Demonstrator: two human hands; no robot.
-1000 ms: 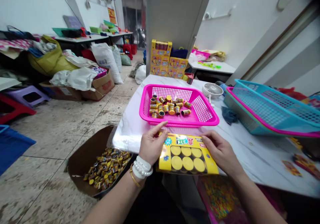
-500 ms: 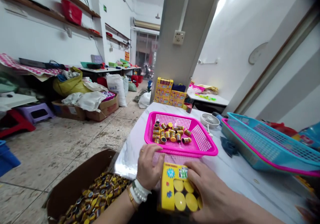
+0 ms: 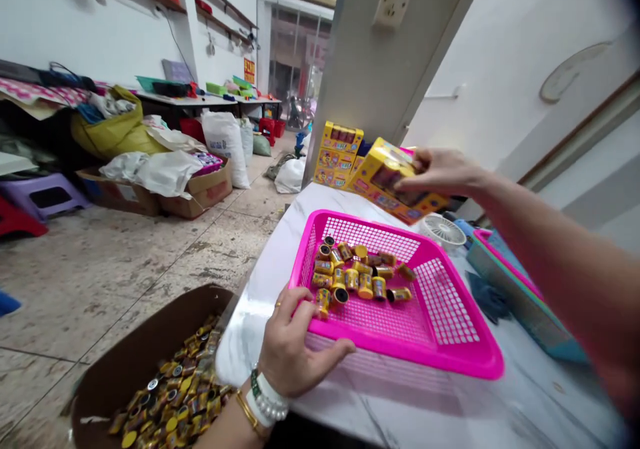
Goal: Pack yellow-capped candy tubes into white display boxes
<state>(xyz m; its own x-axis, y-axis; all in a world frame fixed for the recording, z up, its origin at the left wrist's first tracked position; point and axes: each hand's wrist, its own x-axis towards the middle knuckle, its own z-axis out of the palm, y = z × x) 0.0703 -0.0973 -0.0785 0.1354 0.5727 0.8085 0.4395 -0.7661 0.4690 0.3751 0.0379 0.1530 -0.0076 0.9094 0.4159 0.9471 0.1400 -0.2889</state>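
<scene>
Right hand (image 3: 445,172) clamped on a yellow printed cardboard box with a window (image 3: 385,195), held tilted above the far part of the white marble-patterned table (image 3: 263,302); in this view it overlaps the stack of similar yellow boxes (image 3: 335,162), and contact with it cannot be determined. Left hand (image 3: 295,342), well apart from the right, lies on the near left corner of the pink perforated plastic basket (image 3: 400,353), thumb spread along the rim; whether it grips or merely rests cannot be told. Degree of completion (judged): the held box appears filled, dark cylinders showing in its window, as in the uppermost stacked box. Unboxed: small yellow-and-brown cylinders (image 3: 365,285) lying loose in the basket, and many more in the brown cardboard carton (image 3: 150,335) beside the table.
</scene>
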